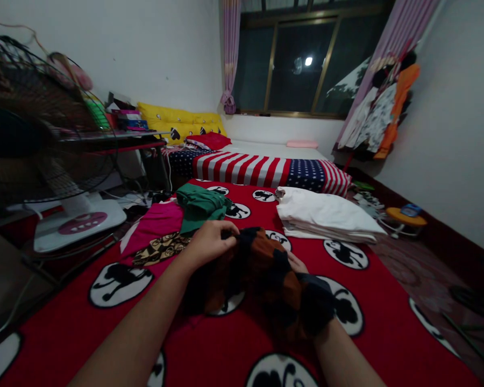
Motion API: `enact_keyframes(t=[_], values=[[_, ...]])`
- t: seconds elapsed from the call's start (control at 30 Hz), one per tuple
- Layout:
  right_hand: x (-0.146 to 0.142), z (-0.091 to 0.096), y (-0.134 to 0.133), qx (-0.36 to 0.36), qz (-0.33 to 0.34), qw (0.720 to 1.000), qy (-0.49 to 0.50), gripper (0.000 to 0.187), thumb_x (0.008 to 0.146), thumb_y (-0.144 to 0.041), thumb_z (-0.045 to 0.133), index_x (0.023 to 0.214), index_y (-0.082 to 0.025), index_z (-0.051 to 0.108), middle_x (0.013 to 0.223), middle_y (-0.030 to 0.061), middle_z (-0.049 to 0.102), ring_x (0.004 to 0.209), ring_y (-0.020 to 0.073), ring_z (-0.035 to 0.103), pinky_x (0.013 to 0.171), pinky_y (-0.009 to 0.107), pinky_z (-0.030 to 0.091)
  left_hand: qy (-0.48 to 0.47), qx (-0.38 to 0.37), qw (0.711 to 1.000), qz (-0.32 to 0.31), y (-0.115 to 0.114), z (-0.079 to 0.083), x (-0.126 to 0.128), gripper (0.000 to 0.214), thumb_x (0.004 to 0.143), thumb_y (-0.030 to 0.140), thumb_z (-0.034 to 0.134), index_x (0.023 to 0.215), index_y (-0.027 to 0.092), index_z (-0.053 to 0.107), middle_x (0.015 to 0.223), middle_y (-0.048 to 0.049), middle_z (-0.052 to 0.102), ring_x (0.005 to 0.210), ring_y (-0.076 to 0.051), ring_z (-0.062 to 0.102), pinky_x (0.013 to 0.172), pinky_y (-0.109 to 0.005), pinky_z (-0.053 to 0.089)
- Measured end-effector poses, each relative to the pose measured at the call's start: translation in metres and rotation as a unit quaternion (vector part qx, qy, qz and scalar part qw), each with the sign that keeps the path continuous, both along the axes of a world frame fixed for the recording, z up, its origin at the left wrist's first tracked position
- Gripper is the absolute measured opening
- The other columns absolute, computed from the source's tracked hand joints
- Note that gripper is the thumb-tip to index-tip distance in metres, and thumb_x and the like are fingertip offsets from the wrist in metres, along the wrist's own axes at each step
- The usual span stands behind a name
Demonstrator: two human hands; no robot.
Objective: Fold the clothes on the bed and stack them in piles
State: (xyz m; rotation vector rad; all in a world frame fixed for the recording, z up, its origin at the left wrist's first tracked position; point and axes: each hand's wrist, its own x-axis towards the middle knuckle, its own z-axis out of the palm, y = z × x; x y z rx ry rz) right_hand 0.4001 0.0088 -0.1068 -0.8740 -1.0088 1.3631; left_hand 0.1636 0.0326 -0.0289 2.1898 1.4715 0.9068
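Note:
A crumpled checked garment (272,258) in brown and dark navy is held between my hands above the red bedspread. My left hand (213,243) pinches its upper left edge, thumb against fingers. My right hand (296,262) is at the garment's right side, mostly covered by cloth that drapes over the wrist; only some fingers show, pressed against the fabric. Left of my left hand lie a green folded garment (204,201), a magenta cloth (157,226) and a tan-and-black patterned cloth (161,249). A stack of folded white clothes (326,215) lies beyond my right hand.
The red bedspread (298,333) has white ovals with black figures. A standing fan (80,215) is at the left by a cluttered desk (116,134). Behind is another bed with a flag-patterned cover (242,167). A stool (405,216) and hanging clothes (383,115) are at the right.

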Motion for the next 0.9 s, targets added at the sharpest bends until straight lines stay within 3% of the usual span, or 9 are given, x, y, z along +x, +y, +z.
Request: enact_keyframes(t=[0.1,0.2,0.3,0.37,0.47,0.57,0.67,0.77,0.9], values=[[0.008,-0.011,0.011,-0.035,0.021,0.999,0.004,0.044,0.053,-0.039,0.086,0.092,-0.022,0.073,0.095,0.006,0.074,0.083,0.0239,0.069,0.076,0.036,0.054,-0.165,0.094,0.975,0.112,0.004,0.015,-0.014,0.019,0.071,0.033,0.061,0.081,0.018,0.068,0.076,-0.0005,0.066,0.072,-0.017,0.06,0.067,-0.025,0.044],[0.017,-0.012,0.016,-0.033,-0.038,0.999,-0.018,0.042,0.051,-0.037,0.088,0.086,-0.019,0.072,0.086,0.006,0.074,0.079,0.023,0.069,0.075,0.035,0.054,-0.339,0.147,0.912,0.179,0.008,0.023,-0.027,0.021,0.066,0.032,0.063,0.081,0.017,0.063,0.075,0.0009,0.062,0.068,-0.014,0.057,0.063,-0.022,0.043],[0.029,0.003,0.015,-0.026,-0.106,0.994,-0.006,0.042,0.049,-0.036,0.088,0.084,-0.018,0.072,0.08,0.0051,0.074,0.075,0.023,0.069,0.074,0.036,0.055,-0.44,0.188,0.852,0.215,0.009,0.026,-0.034,0.023,0.063,0.029,0.064,0.082,0.017,0.061,0.072,0.0027,0.059,0.065,-0.011,0.055,0.061,-0.02,0.043],[0.037,0.02,0.013,-0.013,-0.144,0.989,0.021,0.042,0.05,-0.035,0.087,0.086,-0.019,0.071,0.082,0.004,0.074,0.077,0.0222,0.069,0.075,0.035,0.055,-0.449,0.208,0.839,0.228,0.009,0.026,-0.034,0.023,0.061,0.027,0.065,0.082,0.017,0.06,0.068,0.0037,0.056,0.063,-0.01,0.053,0.061,-0.02,0.043],[0.049,0.049,0.005,0.006,-0.2,0.978,0.068,0.043,0.054,-0.031,0.085,0.093,-0.02,0.07,0.089,0.0022,0.073,0.082,0.0208,0.069,0.078,0.034,0.055,-0.44,0.196,0.852,0.206,0.008,0.026,-0.032,0.024,0.062,0.027,0.066,0.083,0.017,0.06,0.074,0.0014,0.061,0.069,-0.012,0.058,0.065,-0.021,0.046],[0.06,0.077,-0.006,0.052,-0.27,0.957,0.094,0.042,0.06,-0.024,0.08,0.1,-0.021,0.068,0.093,0.0002,0.072,0.086,0.0197,0.068,0.082,0.036,0.056,-0.406,0.197,0.879,0.154,0.007,0.024,-0.028,0.021,0.065,0.027,0.066,0.081,0.017,0.057,0.094,-0.0042,0.067,0.087,-0.017,0.063,0.081,-0.027,0.049],[0.069,0.098,-0.017,0.121,-0.342,0.926,0.106,0.036,0.064,-0.011,0.072,0.098,-0.022,0.067,0.098,-0.0008,0.071,0.097,0.0178,0.065,0.091,0.034,0.052,-0.37,0.206,0.896,0.133,0.008,0.022,-0.026,0.018,0.069,0.026,0.064,0.08,0.018,0.052,0.093,-0.0042,0.068,0.091,-0.018,0.064,0.088,-0.03,0.049],[0.072,0.11,-0.024,0.137,-0.375,0.909,0.116,0.034,0.067,-0.002,0.066,0.092,-0.025,0.068,0.107,-0.0003,0.069,0.109,0.0168,0.06,0.097,0.029,0.049,-0.314,0.199,0.913,0.166,0.009,0.021,-0.029,0.018,0.07,0.025,0.062,0.084,0.018,0.054,0.092,-0.0044,0.068,0.09,-0.018,0.065,0.084,-0.03,0.051],[0.065,0.113,-0.025,0.121,-0.378,0.906,0.145,0.034,0.064,0.001,0.065,0.089,-0.023,0.067,0.101,-0.0015,0.069,0.109,0.0161,0.06,0.1,0.031,0.047,-0.143,0.203,0.943,0.222,0.005,0.02,-0.025,0.029,0.069,0.022,0.063,0.097,0.019,0.063,0.108,-0.0066,0.063,0.102,-0.023,0.06,0.079,-0.03,0.051]])
